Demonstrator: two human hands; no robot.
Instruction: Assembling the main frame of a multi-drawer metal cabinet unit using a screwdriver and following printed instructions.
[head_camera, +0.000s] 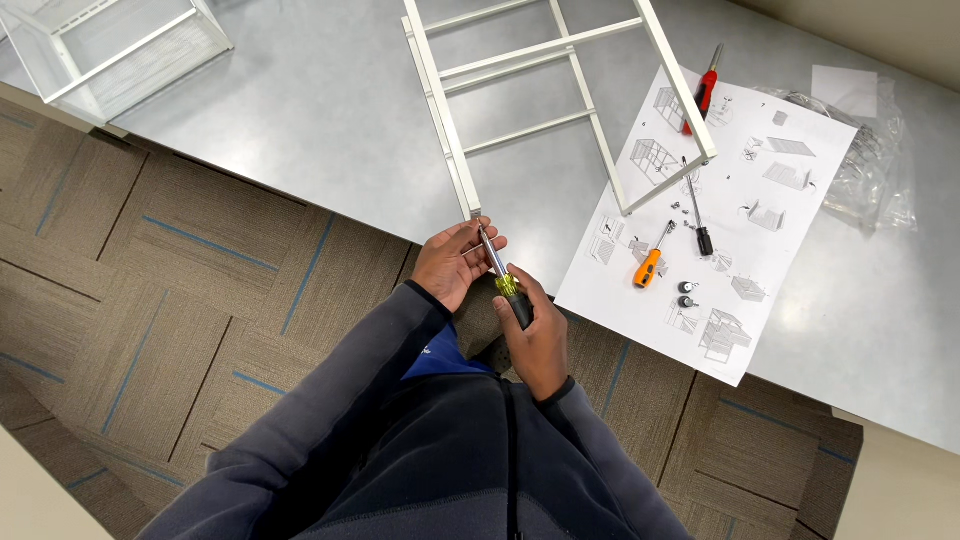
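Observation:
My right hand (537, 335) grips the black and yellow handle of a screwdriver (503, 278). Its metal shaft points up at the near corner of a white metal frame (450, 140) lying on the grey table (320, 110). My left hand (455, 262) cups the shaft near its tip, fingers touching the end of the frame. Both hands hang over the table's front edge, above the carpet.
An instruction sheet (720, 210) lies right of the frame. On it rest an orange-handled tool (650, 262), a black-handled screwdriver (698, 212), a red-handled tool (704, 92) and small screws (686, 293). A clear plastic bag (868, 160) sits far right. A white wire-panel piece (110, 50) is at top left.

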